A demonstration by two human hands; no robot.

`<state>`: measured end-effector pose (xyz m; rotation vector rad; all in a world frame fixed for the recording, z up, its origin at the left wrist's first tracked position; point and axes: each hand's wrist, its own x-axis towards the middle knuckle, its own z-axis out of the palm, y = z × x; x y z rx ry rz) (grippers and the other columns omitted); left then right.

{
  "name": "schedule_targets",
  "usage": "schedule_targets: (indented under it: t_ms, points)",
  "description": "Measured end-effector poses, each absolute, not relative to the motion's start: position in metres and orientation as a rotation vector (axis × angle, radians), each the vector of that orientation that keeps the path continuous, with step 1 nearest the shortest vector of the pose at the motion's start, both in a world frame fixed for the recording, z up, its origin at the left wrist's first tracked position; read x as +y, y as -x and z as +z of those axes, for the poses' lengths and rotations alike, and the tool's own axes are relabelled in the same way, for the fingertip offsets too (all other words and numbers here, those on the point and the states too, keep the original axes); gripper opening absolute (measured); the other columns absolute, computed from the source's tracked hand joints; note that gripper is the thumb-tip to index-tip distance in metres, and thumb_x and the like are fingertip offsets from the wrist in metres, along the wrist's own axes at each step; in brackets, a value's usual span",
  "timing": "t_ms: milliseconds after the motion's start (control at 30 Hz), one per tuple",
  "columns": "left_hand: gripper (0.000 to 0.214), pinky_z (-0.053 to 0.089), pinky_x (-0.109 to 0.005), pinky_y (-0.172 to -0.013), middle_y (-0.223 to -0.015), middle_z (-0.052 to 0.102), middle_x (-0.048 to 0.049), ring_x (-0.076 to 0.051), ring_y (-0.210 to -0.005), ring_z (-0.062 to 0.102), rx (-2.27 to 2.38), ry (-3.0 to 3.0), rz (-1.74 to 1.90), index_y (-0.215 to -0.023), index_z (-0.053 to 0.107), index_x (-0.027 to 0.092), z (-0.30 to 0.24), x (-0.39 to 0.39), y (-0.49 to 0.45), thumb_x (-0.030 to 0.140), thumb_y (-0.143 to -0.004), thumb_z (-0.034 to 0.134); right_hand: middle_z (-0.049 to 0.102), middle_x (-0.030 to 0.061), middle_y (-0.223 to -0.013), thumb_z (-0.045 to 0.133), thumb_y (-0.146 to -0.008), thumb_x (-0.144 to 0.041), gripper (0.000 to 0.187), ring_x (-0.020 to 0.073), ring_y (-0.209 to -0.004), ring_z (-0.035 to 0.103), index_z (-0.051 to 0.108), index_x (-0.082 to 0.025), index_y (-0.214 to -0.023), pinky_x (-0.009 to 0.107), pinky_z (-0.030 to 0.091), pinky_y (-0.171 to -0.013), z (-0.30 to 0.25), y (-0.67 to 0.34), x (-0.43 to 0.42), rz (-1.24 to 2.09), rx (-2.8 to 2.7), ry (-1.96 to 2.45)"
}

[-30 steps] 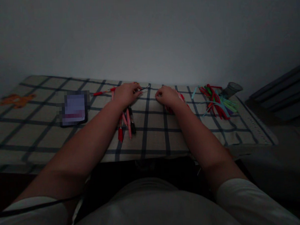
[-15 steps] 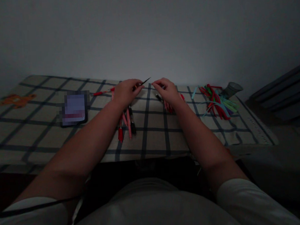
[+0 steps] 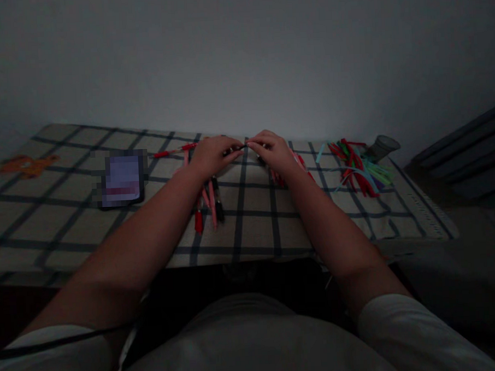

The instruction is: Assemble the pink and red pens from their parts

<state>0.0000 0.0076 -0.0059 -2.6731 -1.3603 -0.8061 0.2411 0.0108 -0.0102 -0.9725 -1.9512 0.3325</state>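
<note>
A soft cloth checked with dark lines covers the tabletop (image 3: 253, 229). Near the middle of its far edge, the left hand (image 3: 211, 154) and right hand (image 3: 274, 151) meet, fingers closed in a pinch on opposite ends of a thin dark pen (image 3: 238, 148), a slim straight stick held just above the cloth. Below the left hand lies a loose cluster of pens (image 3: 209, 203), red, pink and black, pointing at the near edge. More red pens (image 3: 302, 164) lie beside the right wrist. Toward the right edge sits a tangle of coloured strips (image 3: 357, 167) beside a tipped round jar (image 3: 383, 145).
</note>
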Motion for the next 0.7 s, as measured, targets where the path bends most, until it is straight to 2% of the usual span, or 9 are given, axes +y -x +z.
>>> schedule_targets:
  t_ms: [100, 267, 400, 533, 700]
  points:
    - [0.037, 0.051, -0.034, -0.095, -0.126, 0.088, -0.0069, -0.026, -0.116, 0.078, -1.354, 2.658, -0.815, -0.143, 0.083, 0.029, -0.007, 0.008, 0.000, 0.043, -0.113, 0.065, 0.078, 0.0071, -0.099, 0.073, -0.106, -0.071, 0.049, 0.0240, -0.101, 0.070, 0.086, -0.026, -0.095, 0.040, 0.058, -0.099, -0.014, -0.242, 0.016, 0.326, -1.900, 0.977]
    - [0.038, 0.051, -0.035, -0.096, -0.126, 0.088, -0.0078, -0.027, -0.116, 0.078, -1.345, 2.656, -0.804, -0.142, 0.083, 0.027, -0.008, 0.009, 0.000, 0.043, -0.114, 0.062, 0.076, 0.0068, -0.100, 0.067, -0.107, -0.076, 0.055, 0.0229, -0.100, 0.069, 0.083, -0.024, -0.099, 0.038, 0.056, -0.096, -0.017, -0.245, 0.020, 0.337, -1.851, 0.994]
    - [0.040, 0.052, -0.037, -0.096, -0.127, 0.087, -0.0104, -0.029, -0.117, 0.078, -1.321, 2.647, -0.807, -0.140, 0.083, 0.025, -0.009, 0.008, 0.001, 0.043, -0.115, 0.057, 0.080, 0.0079, -0.107, 0.074, -0.107, -0.065, 0.043, 0.0238, -0.105, 0.072, 0.086, -0.024, -0.105, 0.038, 0.057, -0.098, -0.016, -0.245, 0.015, 0.396, -1.924, 0.979]
    - [0.042, 0.051, -0.037, -0.095, -0.125, 0.086, -0.0107, -0.030, -0.116, 0.078, -1.312, 2.643, -0.811, -0.141, 0.082, 0.024, -0.008, 0.007, 0.002, 0.043, -0.116, 0.056, 0.082, 0.0086, -0.108, 0.079, -0.105, -0.051, 0.028, 0.0259, -0.111, 0.074, 0.088, -0.025, -0.098, 0.041, 0.058, -0.103, -0.011, -0.241, 0.009, 0.415, -1.970, 0.996]
    - [0.041, 0.051, -0.037, -0.096, -0.125, 0.086, -0.0104, -0.029, -0.115, 0.077, -1.319, 2.647, -0.765, -0.141, 0.081, 0.024, -0.007, 0.007, 0.001, 0.045, -0.116, 0.057, 0.082, 0.0086, -0.106, 0.080, -0.104, -0.053, 0.030, 0.0267, -0.110, 0.074, 0.086, -0.026, -0.092, 0.043, 0.058, -0.103, -0.007, -0.238, 0.007, 0.405, -1.932, 1.020]
